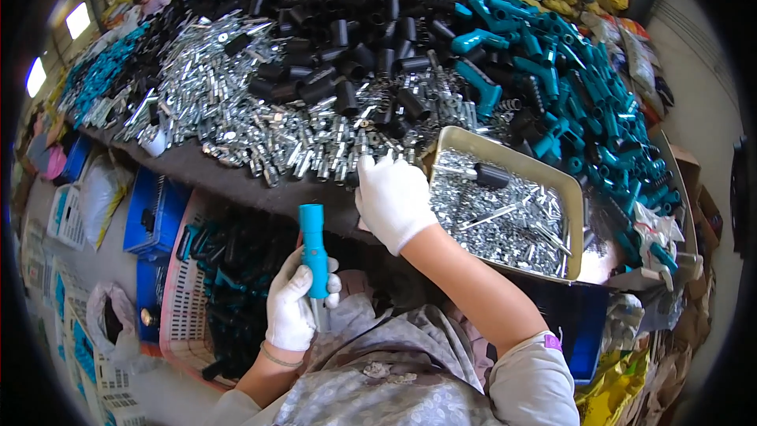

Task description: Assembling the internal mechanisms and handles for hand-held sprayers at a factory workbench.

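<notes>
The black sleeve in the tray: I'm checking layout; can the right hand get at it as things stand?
Probably yes: the right hand is close by, and the black sleeve lies uncovered on small metal parts; only the tray's rim seems between them.

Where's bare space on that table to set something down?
A dark strip along the table's near edge is bare, between the heaped metal parts and the pink basket. Farther back, black tubes and teal parts crowd it; the tray is crowded too.
</notes>
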### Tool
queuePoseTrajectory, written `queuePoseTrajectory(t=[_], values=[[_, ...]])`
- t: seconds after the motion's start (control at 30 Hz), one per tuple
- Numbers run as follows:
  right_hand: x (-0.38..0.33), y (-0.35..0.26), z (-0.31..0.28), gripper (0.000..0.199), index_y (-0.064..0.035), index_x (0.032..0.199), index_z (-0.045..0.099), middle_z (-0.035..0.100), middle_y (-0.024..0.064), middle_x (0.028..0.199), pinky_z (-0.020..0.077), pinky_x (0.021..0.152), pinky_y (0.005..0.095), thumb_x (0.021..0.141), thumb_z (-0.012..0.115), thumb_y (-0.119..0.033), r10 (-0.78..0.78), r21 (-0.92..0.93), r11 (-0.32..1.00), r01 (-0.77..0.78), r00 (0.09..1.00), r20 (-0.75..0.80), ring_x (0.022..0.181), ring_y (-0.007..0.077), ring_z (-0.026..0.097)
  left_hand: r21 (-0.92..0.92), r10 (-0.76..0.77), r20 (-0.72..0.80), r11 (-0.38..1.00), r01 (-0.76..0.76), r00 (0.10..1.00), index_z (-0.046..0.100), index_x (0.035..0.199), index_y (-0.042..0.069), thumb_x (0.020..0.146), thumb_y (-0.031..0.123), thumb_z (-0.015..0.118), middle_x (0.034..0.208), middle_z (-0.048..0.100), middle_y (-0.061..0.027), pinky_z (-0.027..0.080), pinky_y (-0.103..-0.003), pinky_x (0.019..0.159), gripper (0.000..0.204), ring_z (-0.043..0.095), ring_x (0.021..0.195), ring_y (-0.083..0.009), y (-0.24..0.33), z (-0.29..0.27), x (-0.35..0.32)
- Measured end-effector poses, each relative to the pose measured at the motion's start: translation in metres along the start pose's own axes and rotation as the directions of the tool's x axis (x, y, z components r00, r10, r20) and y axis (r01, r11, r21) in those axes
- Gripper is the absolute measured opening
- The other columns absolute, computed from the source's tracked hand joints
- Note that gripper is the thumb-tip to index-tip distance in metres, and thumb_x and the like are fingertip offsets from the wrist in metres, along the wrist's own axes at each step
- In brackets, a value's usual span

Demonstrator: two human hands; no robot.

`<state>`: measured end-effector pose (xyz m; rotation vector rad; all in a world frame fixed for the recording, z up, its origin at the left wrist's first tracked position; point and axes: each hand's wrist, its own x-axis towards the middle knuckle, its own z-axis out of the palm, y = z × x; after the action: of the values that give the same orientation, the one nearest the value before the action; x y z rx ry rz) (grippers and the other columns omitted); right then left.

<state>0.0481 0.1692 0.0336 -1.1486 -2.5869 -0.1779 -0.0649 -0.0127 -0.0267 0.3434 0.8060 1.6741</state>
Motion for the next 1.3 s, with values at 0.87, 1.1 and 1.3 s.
queuePoseTrajectory(t=[0.87,1.1,1.3], values=[[-0.137,0.084,-0.056,0.018,-0.0078,0.098,0.067,0.067,0.0094,0.098,0.0503,0.086,0.0402,0.092,0.062,-0.024,-0.228,0.824,0.467,0.321,0.944,-0.239,0.094,0.0308,0.064,0.839,-0.111,0.496,0.317,-0.442,0.861,0.059,0.123,-0.004,0.081,0.058,0.074,0.102,0.069,-0.0181,0.052,-0.033,0.083,0.077,0.069,0.091,-0.024,-0.032,0.08,0.0],[-0.053,0.15,-0.03,0.014,-0.0135,0.085,0.074,0.06,0.0112,0.091,0.0472,0.079,0.0412,0.075,0.065,-0.013,-0.257,-0.108,0.959,0.262,0.965,0.055,0.095,0.0306,0.058,0.81,-0.085,0.565,0.251,-0.531,0.821,0.061,0.122,-0.002,0.079,0.05,0.079,0.094,0.071,-0.0161,0.053,-0.031,0.077,0.07,0.071,0.083,-0.0208,-0.031,0.11,0.003],[-0.064,0.153,-0.055,0.016,-0.0022,0.091,0.063,0.064,0.0198,0.087,0.049,0.079,0.0504,0.079,0.068,-0.013,-0.044,0.334,0.938,0.096,0.986,-0.16,0.088,0.0404,0.062,0.857,-0.067,0.336,0.435,-0.275,0.939,0.061,0.12,-0.005,0.081,0.034,0.076,0.082,0.067,-0.0112,0.051,-0.029,0.068,0.057,0.06,0.069,-0.0123,-0.029,0.073,0.008]])
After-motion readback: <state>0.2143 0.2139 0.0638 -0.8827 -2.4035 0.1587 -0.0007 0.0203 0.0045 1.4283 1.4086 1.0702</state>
